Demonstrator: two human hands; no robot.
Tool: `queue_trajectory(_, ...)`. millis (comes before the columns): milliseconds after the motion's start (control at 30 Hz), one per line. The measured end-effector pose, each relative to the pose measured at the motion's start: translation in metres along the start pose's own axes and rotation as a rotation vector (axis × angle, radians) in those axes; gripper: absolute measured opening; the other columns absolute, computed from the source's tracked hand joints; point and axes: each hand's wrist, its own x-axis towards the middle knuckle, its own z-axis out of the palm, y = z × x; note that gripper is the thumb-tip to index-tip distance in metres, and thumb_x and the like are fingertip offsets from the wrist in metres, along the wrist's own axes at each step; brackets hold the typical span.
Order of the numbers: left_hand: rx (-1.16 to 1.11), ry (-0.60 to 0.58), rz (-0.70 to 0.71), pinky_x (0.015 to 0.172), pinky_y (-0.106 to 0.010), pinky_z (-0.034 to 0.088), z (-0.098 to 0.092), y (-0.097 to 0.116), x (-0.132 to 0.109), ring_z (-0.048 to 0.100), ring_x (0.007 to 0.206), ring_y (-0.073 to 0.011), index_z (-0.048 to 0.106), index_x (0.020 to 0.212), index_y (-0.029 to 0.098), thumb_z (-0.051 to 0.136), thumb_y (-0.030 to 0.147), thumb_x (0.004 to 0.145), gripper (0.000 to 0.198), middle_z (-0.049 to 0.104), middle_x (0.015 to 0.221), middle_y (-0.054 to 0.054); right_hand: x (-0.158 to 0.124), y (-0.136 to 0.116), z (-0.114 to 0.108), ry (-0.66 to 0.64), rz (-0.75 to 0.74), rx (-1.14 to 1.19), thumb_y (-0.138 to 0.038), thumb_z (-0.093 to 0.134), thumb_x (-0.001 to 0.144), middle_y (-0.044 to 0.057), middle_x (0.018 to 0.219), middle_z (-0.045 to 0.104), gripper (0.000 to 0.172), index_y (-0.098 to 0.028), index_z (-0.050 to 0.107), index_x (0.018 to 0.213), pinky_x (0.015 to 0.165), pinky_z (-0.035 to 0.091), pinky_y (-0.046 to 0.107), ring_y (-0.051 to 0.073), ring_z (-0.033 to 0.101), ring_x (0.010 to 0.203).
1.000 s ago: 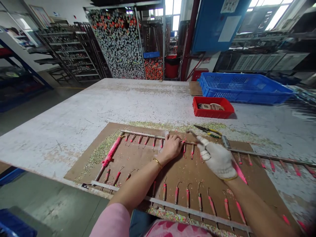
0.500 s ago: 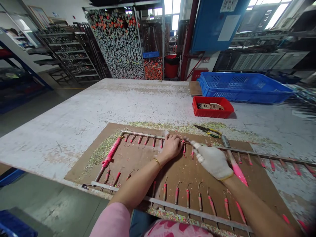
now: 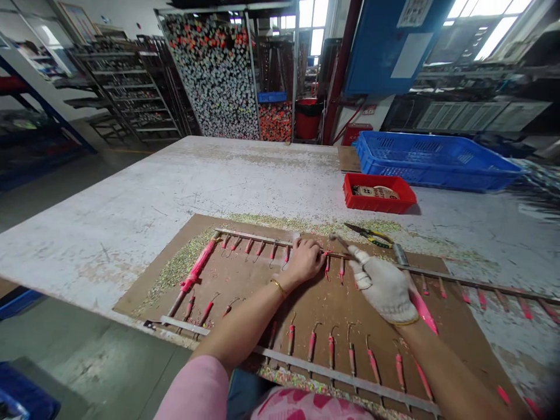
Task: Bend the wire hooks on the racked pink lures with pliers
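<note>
left hand over metal bar, grip unclear, right hand clasping thin tool

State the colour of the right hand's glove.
The glove is white with a yellowish cuff edge; best in head view.

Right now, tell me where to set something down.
Widest room: tabletop left of the red bin, behind the brown board, thinly flecked. Smaller: between the blue crate and the long bar. Crowded: the board, with hooked pink pieces near the left hand and gloved right hand.
</note>
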Motion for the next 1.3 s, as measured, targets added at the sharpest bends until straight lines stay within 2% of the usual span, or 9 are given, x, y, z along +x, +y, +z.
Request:
queue_trajectory(67,0.003,0.001,0.001,0.111,-0.047,0.035,0.0008,-0.0001,-0.0001,0.061,0.107,-0.0235,0.068,0.089,0.020,0.058,0.034,0.102,0.021,0.071,0.107,-0.008,-0.0026,0.0016,-0.0011,0.063,0.003,0.002,-0.035,0.049,0.104,0.004,0.073,0.070,0.042,-0.020,0.070,0.138,0.069,0.038,0.030,0.016,0.060,0.067)
queue_trajectory(233,0.008,0.021,0.020,0.112,-0.047,0.034,0.0034,-0.0018,-0.0006,0.061,0.108,-0.0232,0.068,0.092,0.020,0.057,0.032,0.101,0.019,0.071,0.108,-0.007,-0.0073,0.0024,0.0019,-0.111,-0.121,-0.080,-0.031,0.048,0.103,0.000,0.064,0.065,0.039,-0.029,0.072,0.134,0.058,0.023,0.033,0.014,0.050,0.053)
queue_trajectory(400,-0.002,0.020,0.018,0.111,-0.046,0.034,0.0051,-0.0027,0.0005,0.061,0.108,-0.0231,0.067,0.091,0.020,0.058,0.032,0.100,0.018,0.071,0.106,-0.007,-0.0077,0.0028,-0.0030,0.075,0.001,-0.068,-0.037,0.050,0.103,0.004,0.067,0.067,0.041,-0.021,0.073,0.133,0.066,0.034,0.031,0.017,0.056,0.064)
queue_trajectory(533,-0.013,0.018,-0.011,0.112,-0.046,0.033,0.0044,-0.0017,0.0012,0.061,0.106,-0.0226,0.066,0.090,0.020,0.058,0.033,0.100,0.019,0.070,0.104,-0.007,-0.0094,0.0017,-0.0015,-0.185,-0.101,-0.148,-0.029,0.049,0.100,0.000,0.067,0.067,0.044,-0.031,0.068,0.140,0.059,0.025,0.033,0.015,0.051,0.056)
queue_trajectory(733,-0.024,0.001,-0.011,0.112,-0.045,0.032,0.0031,0.0002,0.0010,0.060,0.107,-0.0231,0.065,0.088,0.020,0.059,0.032,0.099,0.017,0.070,0.105,-0.006,-0.0085,0.0016,-0.0016,0.138,-0.053,-0.125,-0.036,0.053,0.102,0.002,0.066,0.065,0.039,-0.020,0.073,0.131,0.066,0.033,0.032,0.016,0.055,0.063)
queue_trajectory(867,-0.035,0.006,-0.025,0.112,-0.045,0.032,0.0026,0.0001,0.0012,0.060,0.107,-0.0231,0.065,0.090,0.021,0.059,0.032,0.099,0.016,0.069,0.105,-0.006,-0.0062,0.0017,-0.0009,-0.062,-0.169,-0.151,-0.028,0.050,0.101,-0.001,0.063,0.064,0.038,-0.028,0.073,0.132,0.058,0.024,0.034,0.015,0.048,0.054)
queue_trajectory(1033,-0.039,-0.005,-0.014,0.112,-0.045,0.032,0.0023,-0.0002,0.0014,0.060,0.108,-0.0227,0.064,0.088,0.020,0.060,0.033,0.099,0.018,0.069,0.105,-0.006,-0.0069,0.0037,-0.0016,0.097,0.009,-0.118,-0.038,0.052,0.102,0.003,0.068,0.066,0.040,-0.021,0.073,0.132,0.067,0.034,0.032,0.017,0.057,0.065)
queue_trajectory(1167,-0.026,0.007,-0.032,0.112,-0.044,0.032,0.0019,0.0003,0.0015,0.060,0.105,-0.0226,0.065,0.089,0.020,0.060,0.033,0.099,0.017,0.069,0.102,-0.006,-0.0080,0.0033,0.0020,-0.120,-0.106,-0.121,-0.030,0.050,0.101,0.000,0.069,0.067,0.040,-0.031,0.072,0.135,0.059,0.028,0.034,0.015,0.052,0.057)
queue_trajectory(1300,-0.040,-0.005,-0.024,0.113,-0.044,0.031,0.0012,0.0010,0.0016,0.060,0.105,-0.0227,0.065,0.089,0.020,0.059,0.034,0.100,0.018,0.069,0.100,-0.006,-0.0102,0.0052,0.0011,0.076,-0.010,-0.091,-0.036,0.052,0.103,0.002,0.070,0.069,0.038,-0.023,0.074,0.131,0.067,0.035,0.032,0.016,0.058,0.064)
